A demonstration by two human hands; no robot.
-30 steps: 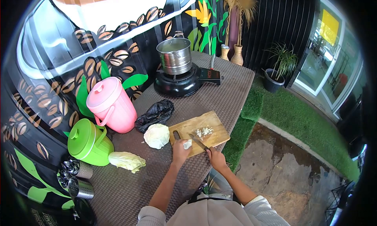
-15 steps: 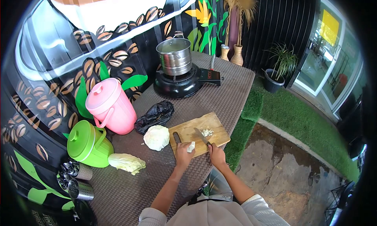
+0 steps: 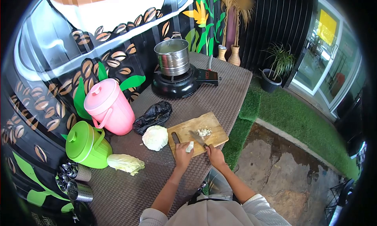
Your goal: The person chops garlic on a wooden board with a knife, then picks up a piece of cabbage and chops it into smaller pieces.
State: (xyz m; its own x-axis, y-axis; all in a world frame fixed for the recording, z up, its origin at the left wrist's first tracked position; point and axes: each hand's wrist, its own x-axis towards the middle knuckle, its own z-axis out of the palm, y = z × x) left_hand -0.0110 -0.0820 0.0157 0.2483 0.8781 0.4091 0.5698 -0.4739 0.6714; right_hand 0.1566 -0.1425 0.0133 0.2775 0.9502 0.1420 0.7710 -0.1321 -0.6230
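My right hand (image 3: 215,155) is wrapped round the handle of a knife (image 3: 199,138), its blade pointing up and left over the wooden cutting board (image 3: 218,138). Finely chopped white bits (image 3: 204,132) lie on the board by the blade. At the board's near left edge, my left hand (image 3: 183,154) is closed on a small white piece (image 3: 189,147). A dark handle-like object (image 3: 175,138) lies on the board just above that hand. Left of the board sit a round cabbage (image 3: 155,138) and a long leafy cabbage (image 3: 125,164).
A steel pot (image 3: 172,57) stands on a black stove (image 3: 176,84) at the back. A black plastic bag (image 3: 154,116), a pink jug (image 3: 110,106), a green jug (image 3: 88,144) and metal cutlery holders (image 3: 81,191) line the table's left side.
The knife blade has shifted slightly and sits lower beside the chopped bits. The whole view has moved a little; my left hand keeps its grip.
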